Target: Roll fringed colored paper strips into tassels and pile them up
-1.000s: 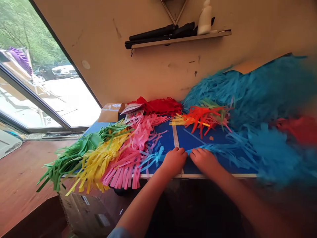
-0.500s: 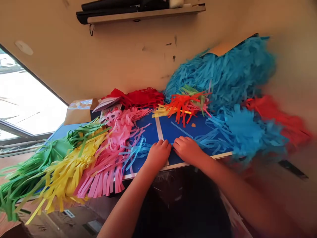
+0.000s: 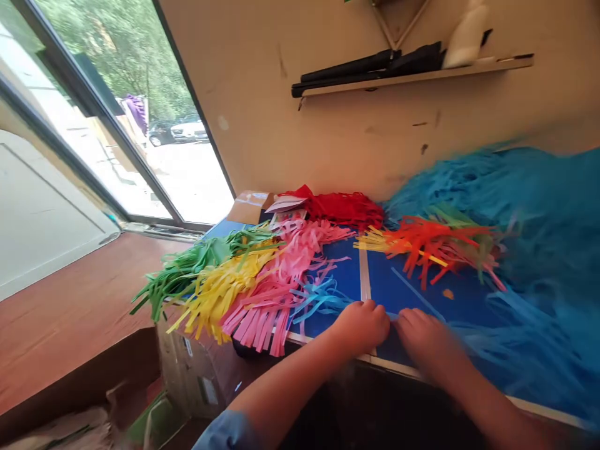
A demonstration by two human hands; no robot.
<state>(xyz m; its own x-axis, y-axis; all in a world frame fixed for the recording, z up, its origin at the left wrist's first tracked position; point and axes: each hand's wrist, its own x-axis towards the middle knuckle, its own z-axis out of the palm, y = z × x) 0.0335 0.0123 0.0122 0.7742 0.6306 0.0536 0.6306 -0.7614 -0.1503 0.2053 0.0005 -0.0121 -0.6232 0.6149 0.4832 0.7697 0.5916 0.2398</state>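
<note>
My left hand (image 3: 363, 326) and my right hand (image 3: 424, 337) are side by side at the near edge of the blue table (image 3: 403, 287). Both are closed on one blue tissue-paper fringe (image 3: 323, 297), whose cut strips fan out left of my left hand. A thin twisted bit of it shows between my fingers. More light-blue strips (image 3: 506, 328) spread to the right of my right hand, smeared by motion. Orange, yellow and green fringes (image 3: 422, 240) lie just beyond my hands. Pink fringes (image 3: 290, 262) are to the left.
Yellow fringes (image 3: 229, 284) and green fringes (image 3: 201, 256) overhang the table's left side. Red fringes (image 3: 349, 209) and a brown envelope (image 3: 250, 207) lie at the back. A large blue pile (image 3: 529, 194) fills the right. A shelf (image 3: 422, 75) hangs above; a cardboard box (image 3: 187, 369) stands below.
The view has swung to the left, bringing in more of the window and floor. My hands remain close together on the blue fringe.
</note>
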